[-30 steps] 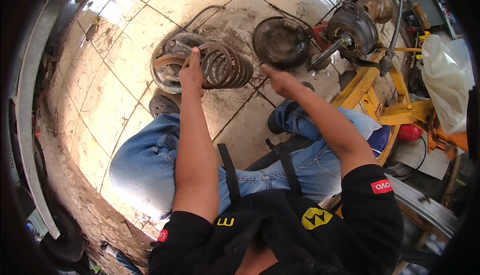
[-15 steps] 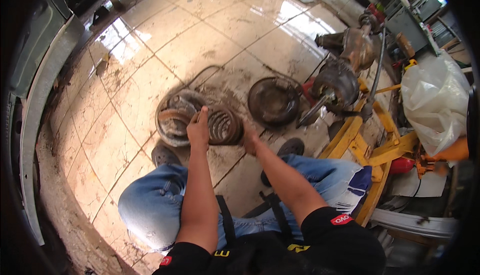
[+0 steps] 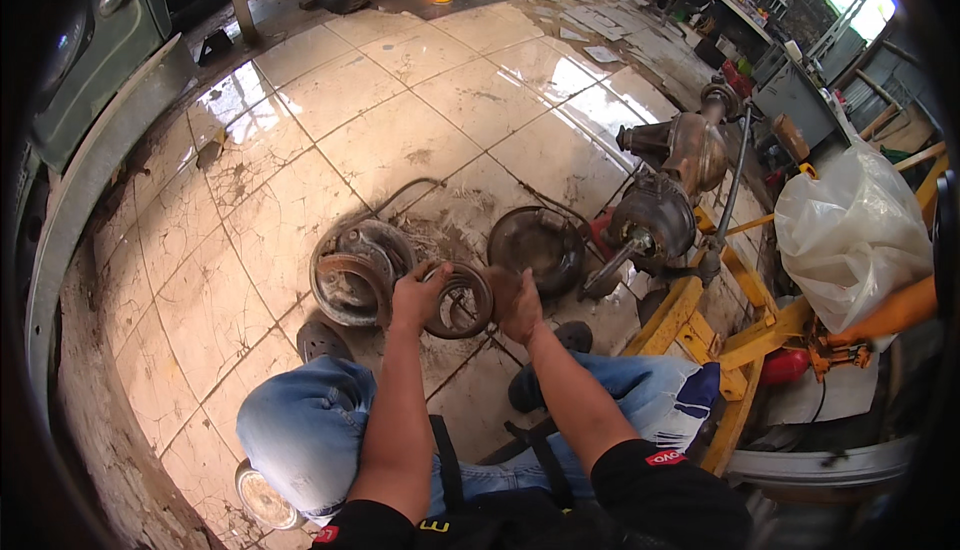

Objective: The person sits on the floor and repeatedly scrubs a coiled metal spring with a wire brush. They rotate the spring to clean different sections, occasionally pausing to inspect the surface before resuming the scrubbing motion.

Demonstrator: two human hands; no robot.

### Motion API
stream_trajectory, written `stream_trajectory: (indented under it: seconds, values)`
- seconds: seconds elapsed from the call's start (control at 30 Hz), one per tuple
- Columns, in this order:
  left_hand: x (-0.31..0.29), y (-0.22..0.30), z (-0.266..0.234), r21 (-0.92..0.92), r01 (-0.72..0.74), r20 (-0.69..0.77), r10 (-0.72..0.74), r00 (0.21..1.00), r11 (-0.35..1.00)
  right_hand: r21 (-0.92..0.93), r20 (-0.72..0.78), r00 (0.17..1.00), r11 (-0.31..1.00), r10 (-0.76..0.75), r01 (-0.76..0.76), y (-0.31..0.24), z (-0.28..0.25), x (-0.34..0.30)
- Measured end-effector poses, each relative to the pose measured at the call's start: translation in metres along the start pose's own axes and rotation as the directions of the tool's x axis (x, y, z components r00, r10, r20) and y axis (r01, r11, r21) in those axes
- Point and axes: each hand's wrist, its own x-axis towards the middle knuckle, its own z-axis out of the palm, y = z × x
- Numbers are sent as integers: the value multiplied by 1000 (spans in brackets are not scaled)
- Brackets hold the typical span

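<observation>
A rusty coil spring (image 3: 481, 302) is between my two hands, just above the tiled floor, its open end facing up toward me. My left hand (image 3: 415, 295) is closed on its left rim with the thumb on top. At the right side my right hand (image 3: 520, 308) presses against the coil, its fingers partly hidden behind it. Left of my left hand lies a round metal brake plate (image 3: 322, 290) with a rusty curved brake shoe (image 3: 352, 266) on it. A dark round dish-shaped plate (image 3: 540, 248) lies beyond my right hand.
To the right, a vehicle axle (image 3: 695, 150) lies by a yellow metal frame (image 3: 745, 350). A clear plastic bag (image 3: 850, 235) hangs over orange equipment. A vehicle body (image 3: 110, 70) borders the left side. A cable (image 3: 400, 193) curves from the brake plate.
The coil spring has been raised and turned slightly, with both hands moving a little right along with it. The view has tilted up, showing more of the far floor.
</observation>
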Motion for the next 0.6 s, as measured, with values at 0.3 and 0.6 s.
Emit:
stream_trajectory:
  seconds: [0.3, 0.6]
  values:
    - [-16, 3, -3, -24, -7, -34, 6, 999, 1000, 122, -9, 995, 987, -101, 101, 5, 6, -11]
    - [8, -19, 2, -140, -16, -183, -10, 983, 990, -168, 35, 983, 968, -182, 185, 24, -4, 19]
